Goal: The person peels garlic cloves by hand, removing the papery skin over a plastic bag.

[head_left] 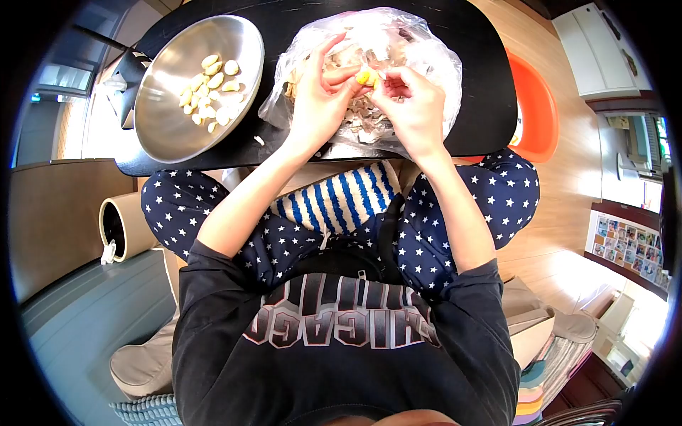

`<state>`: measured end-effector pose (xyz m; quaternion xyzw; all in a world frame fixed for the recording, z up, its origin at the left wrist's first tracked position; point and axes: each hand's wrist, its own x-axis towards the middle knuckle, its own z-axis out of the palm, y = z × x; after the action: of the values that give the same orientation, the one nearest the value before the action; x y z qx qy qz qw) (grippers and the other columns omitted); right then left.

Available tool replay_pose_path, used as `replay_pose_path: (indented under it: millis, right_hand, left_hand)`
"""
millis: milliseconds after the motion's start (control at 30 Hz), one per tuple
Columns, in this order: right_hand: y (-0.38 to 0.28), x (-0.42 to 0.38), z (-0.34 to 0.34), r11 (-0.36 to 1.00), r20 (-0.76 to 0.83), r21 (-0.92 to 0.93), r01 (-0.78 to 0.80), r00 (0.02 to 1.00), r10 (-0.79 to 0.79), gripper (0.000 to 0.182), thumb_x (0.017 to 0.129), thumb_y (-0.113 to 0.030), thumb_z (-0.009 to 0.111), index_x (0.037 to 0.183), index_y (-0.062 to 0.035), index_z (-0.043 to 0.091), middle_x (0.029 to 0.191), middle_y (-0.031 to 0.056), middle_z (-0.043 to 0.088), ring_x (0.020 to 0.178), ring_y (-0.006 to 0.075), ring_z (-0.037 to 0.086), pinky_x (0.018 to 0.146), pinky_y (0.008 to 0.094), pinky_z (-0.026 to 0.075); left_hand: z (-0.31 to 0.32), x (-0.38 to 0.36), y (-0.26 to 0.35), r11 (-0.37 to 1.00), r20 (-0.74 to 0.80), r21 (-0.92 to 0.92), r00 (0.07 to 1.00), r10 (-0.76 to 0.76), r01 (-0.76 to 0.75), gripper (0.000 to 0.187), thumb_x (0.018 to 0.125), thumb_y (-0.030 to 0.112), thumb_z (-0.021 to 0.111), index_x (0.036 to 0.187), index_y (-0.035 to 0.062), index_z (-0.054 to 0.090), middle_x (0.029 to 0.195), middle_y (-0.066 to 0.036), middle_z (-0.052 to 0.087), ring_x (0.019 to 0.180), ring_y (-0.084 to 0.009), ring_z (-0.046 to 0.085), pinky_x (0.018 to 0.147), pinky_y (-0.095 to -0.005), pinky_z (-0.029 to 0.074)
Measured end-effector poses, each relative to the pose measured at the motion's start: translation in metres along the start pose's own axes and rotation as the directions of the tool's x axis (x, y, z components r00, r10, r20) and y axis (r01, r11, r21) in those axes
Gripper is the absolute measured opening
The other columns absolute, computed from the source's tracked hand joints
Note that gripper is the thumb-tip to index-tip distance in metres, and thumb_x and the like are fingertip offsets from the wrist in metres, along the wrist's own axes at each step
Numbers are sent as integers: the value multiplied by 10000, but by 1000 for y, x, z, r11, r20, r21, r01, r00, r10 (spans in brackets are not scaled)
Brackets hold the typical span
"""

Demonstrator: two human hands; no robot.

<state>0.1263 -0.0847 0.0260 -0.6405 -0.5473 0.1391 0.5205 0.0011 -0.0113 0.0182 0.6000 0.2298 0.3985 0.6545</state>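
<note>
My left hand (316, 103) pinches a small yellow piece (367, 77) between thumb and fingers, one finger lifted clear; my right hand (415, 106) closes its fingertips on the piece's 3 o'clock end; from my seat it is at 12 o'clock, held over the plastic bag (437, 46), I judge so that loose bits land among the brown scraps (366, 122); the metal bowl (158, 106) at 11 o'clock keeps the pale cloves (204, 96) apart, probably handy for my left side; bowl and bag both come near the front edge of the black bench (491, 85), with only a narrow gap between them; a white shred (259, 140) lies just nearer me; more room shows on the bag's 3 o'clock side, up to the edge; beyond that is an orange tub (540, 106).
</note>
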Motion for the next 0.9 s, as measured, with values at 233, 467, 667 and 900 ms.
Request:
replay_pose_path:
  millis: [233, 467, 667, 900]
  right_hand:
    - [3, 0, 0, 982, -37, -152, 110, 992, -117, 147, 728, -22, 669, 855, 21, 611, 724, 68, 631, 647, 98, 608, 624, 219, 492]
    - [10, 3, -6, 998, -53, 57, -18, 998, 21, 137, 748, -20, 653, 867, 19, 596, 748, 18, 609, 669, 60, 570, 633, 200, 471]
    - [17, 3, -5, 990, -75, 123, -62, 995, 72, 156, 742, -64, 665, 829, 25, 572, 683, 43, 581, 613, 74, 531, 597, 204, 444]
    - [16, 1, -7, 992, 21, 43, -116, 993, 115, 161, 753, -90, 642, 842, 25, 571, 682, 57, 583, 619, 107, 543, 603, 235, 447]
  left_hand:
    - [-2, 1, -3, 1000, 23, -10, 1000, 7, -7, 570, 874, -33, 495, 1361, 76, 221, 1061, -216, 589, 975, -208, 600, 838, -284, 512]
    - [-5, 5, -5, 987, 110, -162, 994, 5, 13, 587, 891, 59, 510, 1376, 90, 182, 1096, -203, 577, 1027, -219, 577, 874, -305, 497]
    - [-6, 3, -7, 967, 88, -230, 992, -93, 111, 548, 908, 92, 493, 1373, 97, 204, 1118, -161, 577, 1010, -189, 577, 908, -298, 466]
    - [-9, 4, -6, 950, -11, -289, 992, -124, 116, 498, 897, 69, 516, 1337, 71, 284, 1071, -153, 585, 901, -165, 603, 854, -264, 484]
